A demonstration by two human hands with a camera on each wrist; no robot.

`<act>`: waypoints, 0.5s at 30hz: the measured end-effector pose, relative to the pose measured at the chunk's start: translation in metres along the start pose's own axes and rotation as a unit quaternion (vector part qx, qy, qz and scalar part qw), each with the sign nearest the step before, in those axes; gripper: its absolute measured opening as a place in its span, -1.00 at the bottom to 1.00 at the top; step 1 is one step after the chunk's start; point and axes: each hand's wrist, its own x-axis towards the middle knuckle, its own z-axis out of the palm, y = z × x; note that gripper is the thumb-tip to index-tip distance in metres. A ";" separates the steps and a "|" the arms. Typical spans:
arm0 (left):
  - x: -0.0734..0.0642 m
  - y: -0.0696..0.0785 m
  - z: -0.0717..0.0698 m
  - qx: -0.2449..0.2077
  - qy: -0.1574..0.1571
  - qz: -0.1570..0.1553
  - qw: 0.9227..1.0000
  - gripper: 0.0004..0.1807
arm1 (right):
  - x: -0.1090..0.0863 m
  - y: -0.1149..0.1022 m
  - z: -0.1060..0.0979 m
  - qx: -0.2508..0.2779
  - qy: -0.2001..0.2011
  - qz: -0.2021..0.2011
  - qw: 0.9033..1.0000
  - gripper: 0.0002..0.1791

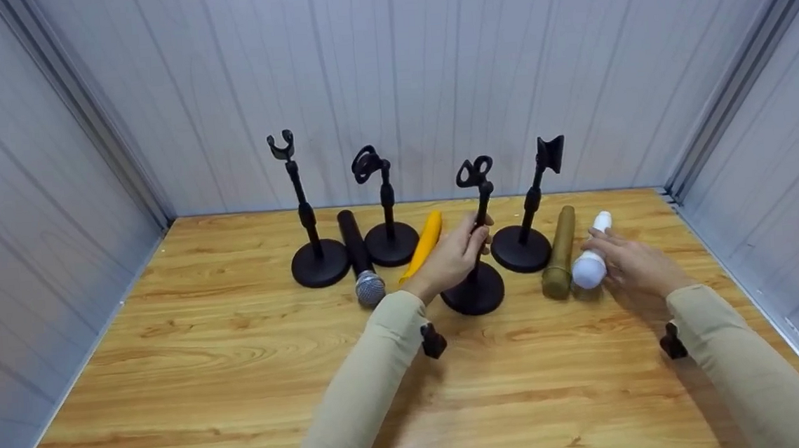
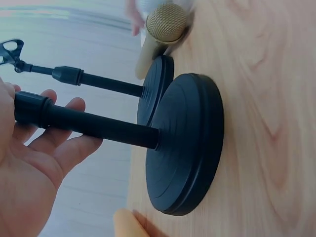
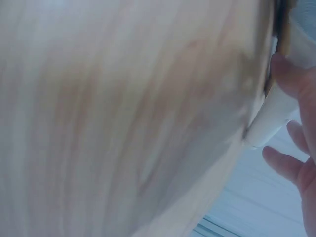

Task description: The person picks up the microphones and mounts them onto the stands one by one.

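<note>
My left hand (image 1: 448, 259) grips the pole of a black desktop microphone stand (image 1: 476, 294), thumb and fingers around it just below the collar in the left wrist view. The stand is upright, with a two-looped clip on top. Over on the right, my right hand (image 1: 638, 263) holds a white microphone (image 1: 589, 272) around its body, the rounded head pointing towards me. In the right wrist view, fingers (image 3: 284, 163) lie along the white body (image 3: 270, 117). Close to its left lies a gold microphone (image 1: 560, 255).
Three more black stands stand behind: one at left (image 1: 320, 263), one with a looped clip (image 1: 392, 244), one at right (image 1: 521, 248). A black microphone with silver head (image 1: 369, 288) and a yellow microphone (image 1: 428, 238) lie between them. Ribbed walls (image 1: 389, 77) enclose the wooden table (image 1: 206, 378).
</note>
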 end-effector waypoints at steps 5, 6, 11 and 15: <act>-0.018 0.005 -0.008 -0.030 -0.024 -0.005 0.999 -0.74 | 0.010 -0.009 -0.016 -0.020 0.070 -0.021 0.997 -0.40; -0.022 0.006 -0.009 -0.032 -0.027 -0.006 0.999 -0.74 | 0.011 -0.012 -0.020 -0.025 0.082 -0.025 0.996 -0.37; -0.044 0.013 -0.014 -0.041 -0.048 0.000 0.998 -0.73 | 0.019 -0.035 -0.042 -0.027 0.136 -0.033 0.990 -0.30; -0.060 0.020 -0.020 -0.045 -0.065 0.009 0.997 -0.75 | 0.033 -0.061 -0.064 -0.011 0.172 -0.062 0.983 -0.29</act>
